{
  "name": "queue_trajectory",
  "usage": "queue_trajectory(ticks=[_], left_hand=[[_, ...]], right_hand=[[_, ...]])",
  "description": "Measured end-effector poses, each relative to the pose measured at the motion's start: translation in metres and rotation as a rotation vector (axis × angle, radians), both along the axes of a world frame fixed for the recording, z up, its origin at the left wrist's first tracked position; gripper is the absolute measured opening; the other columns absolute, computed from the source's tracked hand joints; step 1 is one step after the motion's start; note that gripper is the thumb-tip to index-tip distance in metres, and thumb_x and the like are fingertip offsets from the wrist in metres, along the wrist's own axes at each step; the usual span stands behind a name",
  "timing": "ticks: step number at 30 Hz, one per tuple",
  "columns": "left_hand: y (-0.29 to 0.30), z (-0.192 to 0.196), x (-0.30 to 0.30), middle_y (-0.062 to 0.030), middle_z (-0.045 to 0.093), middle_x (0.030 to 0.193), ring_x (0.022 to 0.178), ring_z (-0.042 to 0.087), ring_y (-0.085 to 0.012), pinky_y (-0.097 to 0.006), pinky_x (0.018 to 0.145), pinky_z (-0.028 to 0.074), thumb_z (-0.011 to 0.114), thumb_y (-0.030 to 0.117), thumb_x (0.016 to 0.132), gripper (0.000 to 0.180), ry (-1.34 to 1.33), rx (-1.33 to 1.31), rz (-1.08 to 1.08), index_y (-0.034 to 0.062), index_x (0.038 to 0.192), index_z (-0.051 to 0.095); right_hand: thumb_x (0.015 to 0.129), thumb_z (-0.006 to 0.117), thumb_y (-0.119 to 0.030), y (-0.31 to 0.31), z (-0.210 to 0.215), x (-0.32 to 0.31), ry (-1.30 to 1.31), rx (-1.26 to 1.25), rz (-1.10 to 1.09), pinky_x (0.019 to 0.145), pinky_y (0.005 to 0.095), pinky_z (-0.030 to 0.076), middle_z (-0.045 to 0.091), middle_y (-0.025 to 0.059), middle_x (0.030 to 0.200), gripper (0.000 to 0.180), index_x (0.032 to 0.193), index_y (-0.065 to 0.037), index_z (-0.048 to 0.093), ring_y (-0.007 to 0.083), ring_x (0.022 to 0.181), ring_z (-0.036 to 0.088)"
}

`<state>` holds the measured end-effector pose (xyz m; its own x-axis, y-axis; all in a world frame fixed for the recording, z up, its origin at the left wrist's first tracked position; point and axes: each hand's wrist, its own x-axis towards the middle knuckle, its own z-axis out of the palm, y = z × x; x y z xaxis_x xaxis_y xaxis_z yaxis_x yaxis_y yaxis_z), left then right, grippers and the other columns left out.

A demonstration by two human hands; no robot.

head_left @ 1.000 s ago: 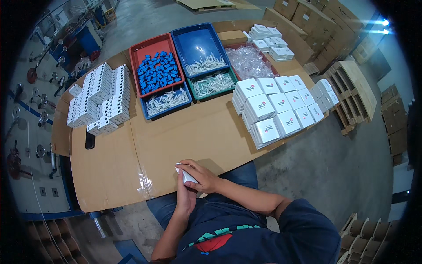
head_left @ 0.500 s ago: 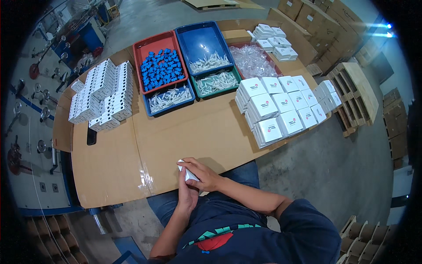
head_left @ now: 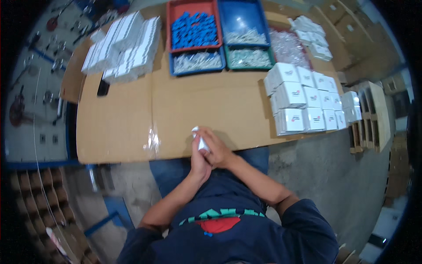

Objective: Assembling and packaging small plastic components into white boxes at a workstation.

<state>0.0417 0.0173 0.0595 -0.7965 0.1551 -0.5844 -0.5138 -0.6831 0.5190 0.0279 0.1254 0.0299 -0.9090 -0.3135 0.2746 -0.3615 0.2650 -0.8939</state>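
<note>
My left hand [head_left: 198, 161] and my right hand [head_left: 218, 149] are pressed together at the near edge of the cardboard-covered table [head_left: 132, 119]. Between them they clasp a small white box [head_left: 201, 141], mostly hidden by the fingers; only its white top edge shows. Both forearms come up from the lower edge over my dark blue shirt.
Stacked white boxes [head_left: 303, 103] stand to the right. Flat white cartons [head_left: 123, 48] are piled at the far left beside a black phone [head_left: 103, 86]. At the back sit a red tray of blue parts [head_left: 195, 28], blue trays of pale parts [head_left: 198, 61], a green tray [head_left: 248, 57] and clear bags [head_left: 285, 44].
The hands stay clasped on the small white box at the table's near edge. The view has shifted slightly; nothing on the table has moved.
</note>
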Motion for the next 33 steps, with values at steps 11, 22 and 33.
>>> queue_trajectory(ticks=[11, 22, 33], left_hand=[[-0.015, 0.007, 0.002, -0.0066, 0.063, 0.116, 0.110, 0.062, -0.0208, -0.037, 0.096, 0.050, 0.052, 0.051, 0.100, 0.053, -0.019, 0.067, -0.056, 0.0087, 0.131, 0.056], [-0.005, -0.016, 0.007, -0.0037, 0.062, 0.114, 0.108, 0.060, -0.0174, -0.034, 0.095, 0.048, 0.053, 0.052, 0.102, 0.050, 0.036, 0.048, 0.026, 0.0107, 0.130, 0.056], [-0.002, -0.011, 0.009, -0.0018, 0.060, 0.111, 0.105, 0.059, -0.0149, -0.031, 0.093, 0.048, 0.052, 0.050, 0.103, 0.044, 0.095, -0.001, 0.065, 0.0122, 0.126, 0.057]], right_hand=[[0.093, 0.069, -0.045, 0.005, 0.018, -0.006, -0.012, 0.012, 0.068, 0.115, 0.0453, 0.038, 0.043, 0.0253, 0.152, 0.078, 0.151, -0.001, 0.041, 0.0423, 0.139, 0.046], [0.103, 0.051, -0.047, 0.000, 0.006, 0.000, 0.076, 0.026, 0.030, 0.113, 0.0452, 0.039, 0.043, 0.0282, 0.148, 0.069, 0.149, 0.003, 0.042, 0.0446, 0.135, 0.047], [0.106, 0.042, -0.049, -0.004, 0.008, 0.000, 0.105, -0.010, -0.001, 0.111, 0.0460, 0.041, 0.046, 0.0306, 0.145, 0.066, 0.144, 0.004, 0.046, 0.0459, 0.132, 0.050]])
